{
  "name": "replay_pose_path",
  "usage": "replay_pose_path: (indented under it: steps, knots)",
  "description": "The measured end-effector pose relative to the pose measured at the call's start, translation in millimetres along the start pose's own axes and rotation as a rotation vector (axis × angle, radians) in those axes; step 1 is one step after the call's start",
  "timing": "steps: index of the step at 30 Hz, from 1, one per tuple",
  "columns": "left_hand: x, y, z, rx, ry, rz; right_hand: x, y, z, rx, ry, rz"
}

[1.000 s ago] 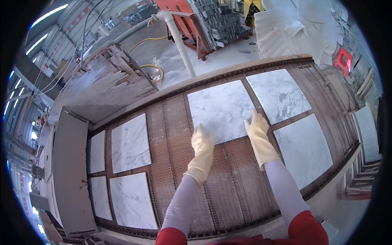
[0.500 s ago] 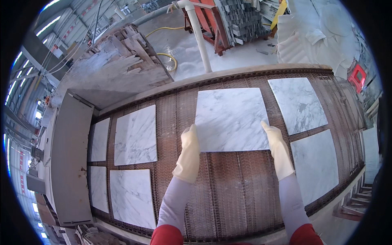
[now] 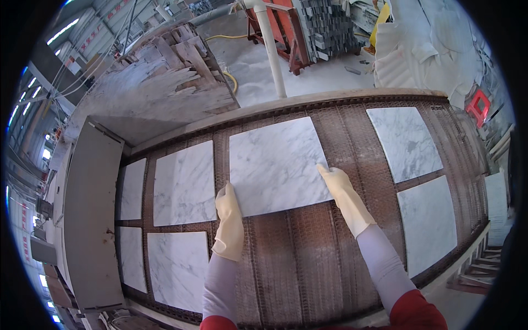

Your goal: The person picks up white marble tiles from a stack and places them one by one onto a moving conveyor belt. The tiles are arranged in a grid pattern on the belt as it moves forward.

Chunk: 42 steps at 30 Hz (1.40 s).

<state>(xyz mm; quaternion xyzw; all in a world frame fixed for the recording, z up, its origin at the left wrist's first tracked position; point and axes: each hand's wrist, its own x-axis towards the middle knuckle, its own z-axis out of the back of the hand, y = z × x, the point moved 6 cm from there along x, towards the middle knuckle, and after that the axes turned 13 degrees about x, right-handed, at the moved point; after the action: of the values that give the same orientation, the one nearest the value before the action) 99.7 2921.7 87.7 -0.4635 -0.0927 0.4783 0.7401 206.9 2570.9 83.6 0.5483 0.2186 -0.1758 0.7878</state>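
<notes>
A square white marble tile (image 3: 278,165) with grey veins is gripped at its two side edges. My left hand (image 3: 229,212), in a cream rubber glove, closes on its left edge near the front corner. On the right edge, my gloved right hand (image 3: 338,184) has its thumb over the top face. The tile sits slightly turned over a brown mesh conveyor belt (image 3: 275,264); whether it touches the mesh I cannot tell. Just left of it lies another marble tile (image 3: 185,184), with a further tile (image 3: 179,269) nearer me.
On the right lie two more tiles, a far tile (image 3: 405,144) and a near tile (image 3: 428,225). A grey metal housing (image 3: 93,214) spans the belt's left end, with tiles beside it. Beyond the belt's far rail stand a white pipe (image 3: 270,52) and a red rack (image 3: 283,33).
Both hands have carried the marble tile leftward along the belt, close to the left-hand tiles. It has also turned a little, its right side now farther from me.
</notes>
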Motion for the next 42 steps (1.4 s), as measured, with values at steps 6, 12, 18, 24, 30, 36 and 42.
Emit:
replay_pose_path:
  steps: [6,12,18,24,30,36,42]
  knots:
    - [-19.2,-32.6,47.4,0.148,-0.083,-0.327,-83.2,19.6,19.9,-0.272,-0.116,0.298]
    - [-73.6,-31.8,62.1,-0.098,0.27,-0.497,-188.3,-59.8,81.3,-0.109,-0.289,0.719]
    - [-264.3,-18.7,32.2,0.12,0.643,-0.338,-288.7,-141.4,172.4,-0.086,-0.533,0.685]
    - [-408.4,15.7,-51.0,0.079,1.061,-0.53,-288.5,-201.8,289.0,-0.317,-0.668,0.293]
    - [-503.3,20.3,-131.6,0.243,1.083,-0.68,-249.5,-245.1,395.3,-0.438,-0.779,0.224]
    - [-551.7,11.4,-211.9,0.407,0.559,-0.949,-194.8,-274.4,478.4,-0.496,-0.764,0.163]
    - [-599.5,3.5,-242.5,0.742,0.106,-1.02,-162.5,-282.4,462.0,-0.577,-0.732,-0.043]
